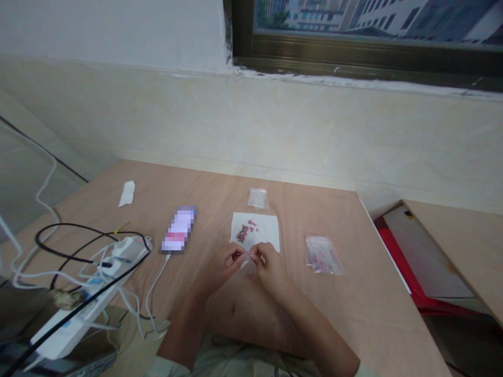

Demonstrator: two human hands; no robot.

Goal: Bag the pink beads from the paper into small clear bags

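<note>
My left hand point(217, 268) and my right hand point(272, 269) meet at the near edge of a white sheet of paper point(271, 230). Fingers and thumbs of both are closed in a pinch on a small clear zip bag point(244, 261). A thin pinkish line runs along its top between the fingertips; what the bag contains is too small to tell. Just beyond the hands, small pink and dark red pieces point(242, 231) lie in a loose cluster on the paper.
Behind the paper lies a clear zip bag point(258, 198). Another bag with pink pieces point(323, 255) is to the right. At left are a phone point(178, 230) on a cable, a white scrap point(126, 193) and a power strip point(98, 293) with tangled cords.
</note>
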